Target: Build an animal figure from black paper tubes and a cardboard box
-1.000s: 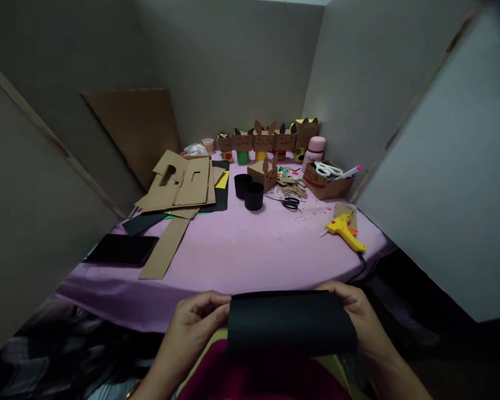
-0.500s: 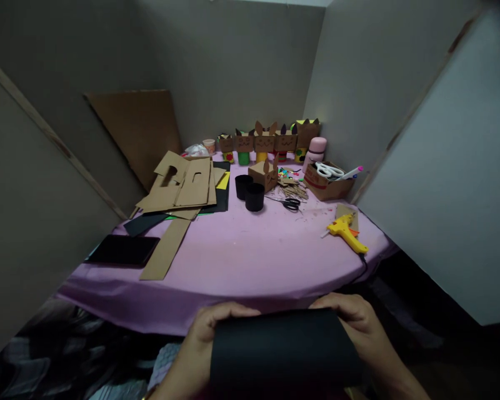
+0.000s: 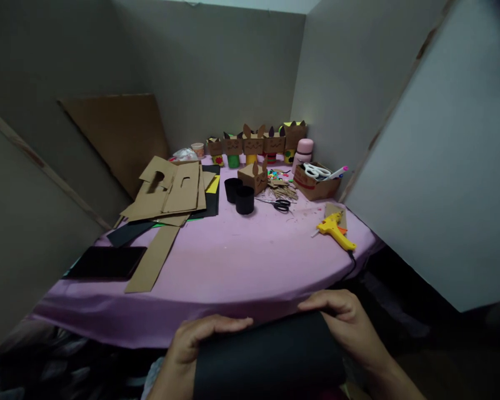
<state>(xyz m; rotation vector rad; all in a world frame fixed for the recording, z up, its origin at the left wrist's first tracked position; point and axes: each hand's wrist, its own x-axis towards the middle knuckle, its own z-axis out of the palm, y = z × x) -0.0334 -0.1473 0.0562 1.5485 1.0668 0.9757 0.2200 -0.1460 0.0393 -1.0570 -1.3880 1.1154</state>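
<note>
I hold a sheet of black paper (image 3: 269,358) low in front of me, below the near edge of the table; it curves into a roll. My left hand (image 3: 194,341) grips its left side with fingers curled over the top edge. My right hand (image 3: 344,325) grips the right side the same way. Both hands are closed on the sheet.
The table has a pink cloth (image 3: 233,255). On it lie a yellow glue gun (image 3: 334,230), black scissors (image 3: 280,204), two black paper cylinders (image 3: 239,195), cardboard pieces (image 3: 170,189), a cardboard strip (image 3: 152,260), a dark tablet (image 3: 106,262), a box with white scissors (image 3: 315,180) and cardboard animal figures (image 3: 254,145) at the back.
The black sheet has dropped lower and nearer to me and bends more into a curve. Both hands followed it down. The view shifted slightly to the right.
</note>
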